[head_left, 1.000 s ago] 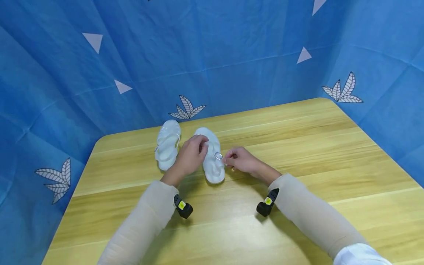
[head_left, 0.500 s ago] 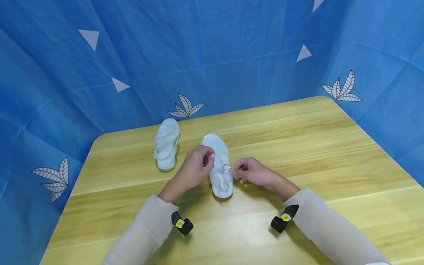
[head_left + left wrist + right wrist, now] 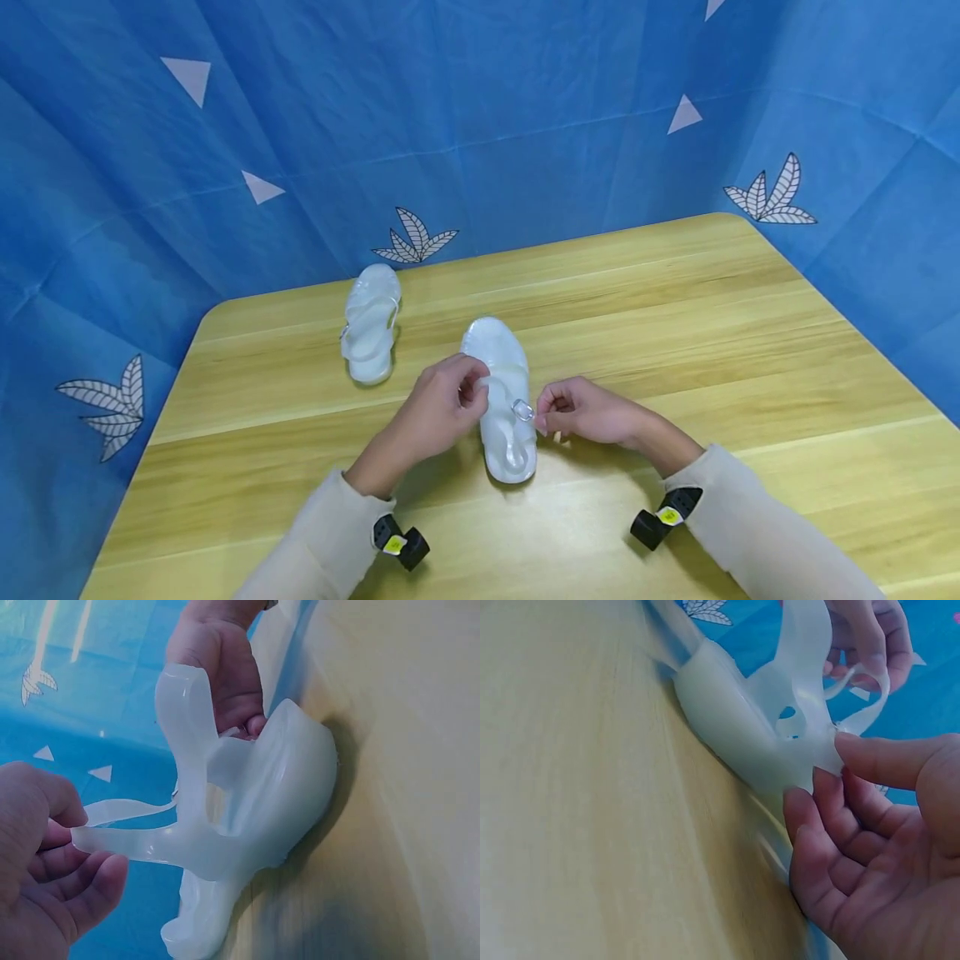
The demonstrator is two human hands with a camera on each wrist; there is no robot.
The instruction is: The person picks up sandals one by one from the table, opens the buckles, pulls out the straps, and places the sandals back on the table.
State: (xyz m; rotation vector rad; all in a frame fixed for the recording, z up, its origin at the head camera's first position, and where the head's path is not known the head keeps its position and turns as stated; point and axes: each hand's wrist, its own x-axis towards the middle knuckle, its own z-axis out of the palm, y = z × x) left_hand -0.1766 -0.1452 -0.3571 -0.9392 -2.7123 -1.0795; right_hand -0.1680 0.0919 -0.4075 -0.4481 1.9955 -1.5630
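A white sandal (image 3: 504, 450) with a silver buckle (image 3: 522, 410) on its right side lies on the table, between both hands. My left hand (image 3: 452, 402) pinches its looped strap (image 3: 127, 844), drawn out to the side in the left wrist view. At the buckle side, my right hand (image 3: 588, 411) pinches the sandal's edge between thumb and fingertips; the right wrist view shows this grip, with the fingertips (image 3: 821, 780) partly behind the strap. The matching white sandal (image 3: 372, 325) lies apart, farther back on the left.
Light wood-grain table (image 3: 675, 317) lies under everything. A blue curtain (image 3: 525, 125) with white triangles and leaf prints hangs behind its back edge and along both sides. Black wrist cameras (image 3: 401, 543) sit on the sleeves.
Both hands have brought the held sandal nearer to me and to the right, so its gap from the other sandal has widened. Their grips look the same.
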